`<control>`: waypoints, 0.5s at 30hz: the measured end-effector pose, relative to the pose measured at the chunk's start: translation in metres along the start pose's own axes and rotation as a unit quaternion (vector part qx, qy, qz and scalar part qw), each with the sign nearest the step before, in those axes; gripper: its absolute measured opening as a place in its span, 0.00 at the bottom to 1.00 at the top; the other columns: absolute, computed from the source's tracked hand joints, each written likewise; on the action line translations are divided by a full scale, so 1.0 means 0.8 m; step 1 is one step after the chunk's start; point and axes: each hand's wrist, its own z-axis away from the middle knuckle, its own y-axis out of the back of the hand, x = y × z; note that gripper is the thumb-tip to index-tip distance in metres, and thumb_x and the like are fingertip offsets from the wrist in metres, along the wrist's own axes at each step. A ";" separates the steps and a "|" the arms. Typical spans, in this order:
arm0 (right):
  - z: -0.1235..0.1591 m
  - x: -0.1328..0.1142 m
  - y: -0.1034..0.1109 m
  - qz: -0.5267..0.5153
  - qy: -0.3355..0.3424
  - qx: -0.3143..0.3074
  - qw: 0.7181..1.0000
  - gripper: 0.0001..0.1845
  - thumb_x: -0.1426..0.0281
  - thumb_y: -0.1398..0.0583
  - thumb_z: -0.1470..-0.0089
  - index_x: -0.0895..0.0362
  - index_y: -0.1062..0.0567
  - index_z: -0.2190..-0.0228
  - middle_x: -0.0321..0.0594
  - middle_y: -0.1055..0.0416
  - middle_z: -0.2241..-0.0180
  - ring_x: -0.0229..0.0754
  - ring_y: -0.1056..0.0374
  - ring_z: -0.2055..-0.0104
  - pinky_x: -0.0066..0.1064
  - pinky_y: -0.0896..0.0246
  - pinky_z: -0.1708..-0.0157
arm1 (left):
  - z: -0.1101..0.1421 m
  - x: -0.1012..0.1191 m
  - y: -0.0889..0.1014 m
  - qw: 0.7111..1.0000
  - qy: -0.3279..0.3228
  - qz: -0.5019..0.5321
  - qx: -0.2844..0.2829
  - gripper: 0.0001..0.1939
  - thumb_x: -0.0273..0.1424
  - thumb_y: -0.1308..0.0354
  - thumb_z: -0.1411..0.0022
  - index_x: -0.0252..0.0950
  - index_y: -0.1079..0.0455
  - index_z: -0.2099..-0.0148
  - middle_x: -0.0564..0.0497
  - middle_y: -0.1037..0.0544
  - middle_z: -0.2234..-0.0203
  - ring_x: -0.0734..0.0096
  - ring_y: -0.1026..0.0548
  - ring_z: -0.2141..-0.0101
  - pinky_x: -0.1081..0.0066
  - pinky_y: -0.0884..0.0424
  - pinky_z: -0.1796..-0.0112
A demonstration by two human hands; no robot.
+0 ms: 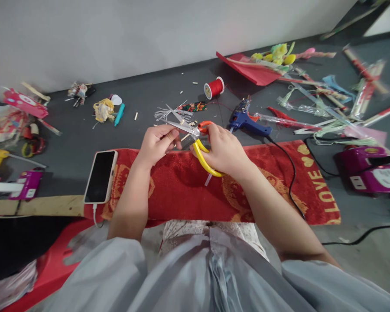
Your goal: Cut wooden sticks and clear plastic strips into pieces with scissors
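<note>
My right hand (225, 149) grips a pair of scissors (195, 132) with yellow and orange handles, above the near edge of the table. The blades are spread apart and point left, toward my left hand (159, 143). That hand is closed in a pinch beside the blades; what its fingertips hold is too small to make out. Just beyond the blades lies a bunch of thin silvery wires (169, 113), near a floral-patterned strip (195, 106). Beneath both forearms a red towel (182, 186) covers the table edge.
A blue glue gun (251, 122) with a black cord lies right of my right hand. Behind it stands a red thread spool (214, 88). Left are a charging phone (100, 177) and a teal marker (119, 114). Wrapped sticks and red paper (253, 71) clutter the right; a purple box (370, 169) sits there.
</note>
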 end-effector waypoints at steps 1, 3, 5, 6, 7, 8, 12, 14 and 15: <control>0.000 0.000 0.000 0.001 -0.001 -0.003 1.000 0.28 0.51 0.48 0.45 0.61 0.32 0.56 0.53 0.27 0.58 0.52 0.31 0.56 0.40 0.41 0.56 | 0.000 0.000 0.000 1.000 -0.002 -0.002 0.000 0.23 0.49 0.44 0.39 0.36 0.30 0.76 0.54 0.34 0.86 0.84 0.45 0.87 0.78 0.48 0.84; -0.001 0.000 0.000 0.010 -0.007 -0.013 1.000 0.27 0.52 0.48 0.45 0.61 0.31 0.56 0.53 0.26 0.59 0.51 0.31 0.57 0.39 0.41 0.57 | -0.001 0.001 0.000 1.000 -0.009 -0.001 -0.003 0.23 0.49 0.44 0.39 0.36 0.30 0.76 0.54 0.32 0.85 0.84 0.45 0.86 0.78 0.48 0.84; -0.002 0.000 0.000 0.022 -0.018 -0.025 0.999 0.26 0.54 0.47 0.46 0.62 0.31 0.56 0.52 0.26 0.60 0.51 0.30 0.59 0.38 0.40 0.58 | -0.002 0.003 -0.001 1.000 -0.014 -0.003 -0.003 0.23 0.48 0.44 0.39 0.35 0.31 0.75 0.53 0.30 0.84 0.85 0.44 0.86 0.78 0.47 0.84; -0.002 0.000 0.000 0.029 -0.024 -0.029 0.999 0.26 0.54 0.47 0.46 0.62 0.30 0.56 0.51 0.26 0.60 0.50 0.30 0.60 0.38 0.40 0.59 | -0.002 0.003 -0.002 1.000 -0.013 -0.006 -0.003 0.23 0.49 0.44 0.39 0.35 0.31 0.75 0.53 0.29 0.83 0.84 0.44 0.86 0.78 0.47 0.84; -0.003 -0.001 0.000 0.035 -0.031 -0.035 0.998 0.25 0.55 0.47 0.46 0.62 0.30 0.56 0.51 0.25 0.60 0.50 0.30 0.60 0.37 0.40 0.60 | -0.003 0.003 -0.003 1.000 -0.010 -0.009 -0.003 0.23 0.49 0.44 0.39 0.35 0.31 0.75 0.53 0.29 0.84 0.84 0.44 0.86 0.78 0.47 0.84; -0.003 -0.002 0.000 0.042 -0.039 -0.041 0.998 0.26 0.55 0.47 0.46 0.62 0.30 0.56 0.51 0.25 0.61 0.50 0.30 0.61 0.37 0.40 0.61 | -0.003 0.002 -0.003 1.000 -0.007 -0.013 -0.003 0.23 0.49 0.44 0.39 0.35 0.31 0.75 0.53 0.30 0.84 0.84 0.44 0.86 0.78 0.47 0.84; -0.005 -0.006 0.003 0.068 -0.073 -0.074 0.992 0.25 0.54 0.48 0.45 0.62 0.28 0.57 0.50 0.24 0.63 0.50 0.29 0.64 0.36 0.41 0.65 | -0.004 -0.005 -0.003 0.999 -0.001 -0.034 -0.001 0.23 0.47 0.46 0.37 0.35 0.31 0.76 0.54 0.32 0.86 0.84 0.44 0.86 0.78 0.46 0.83; -0.007 -0.007 0.006 0.074 -0.085 -0.089 0.990 0.25 0.54 0.48 0.46 0.61 0.27 0.58 0.49 0.24 0.64 0.50 0.29 0.65 0.35 0.42 0.67 | -0.004 -0.008 -0.002 0.999 -0.002 -0.053 0.002 0.23 0.46 0.47 0.36 0.35 0.31 0.77 0.54 0.32 0.86 0.83 0.44 0.86 0.77 0.46 0.82; -0.007 -0.008 0.008 0.076 -0.090 -0.095 0.989 0.25 0.54 0.48 0.46 0.61 0.27 0.59 0.49 0.24 0.65 0.49 0.29 0.65 0.35 0.42 0.67 | -0.004 -0.009 -0.002 0.998 -0.002 -0.062 0.003 0.23 0.45 0.48 0.35 0.35 0.31 0.77 0.54 0.31 0.86 0.83 0.43 0.86 0.77 0.46 0.82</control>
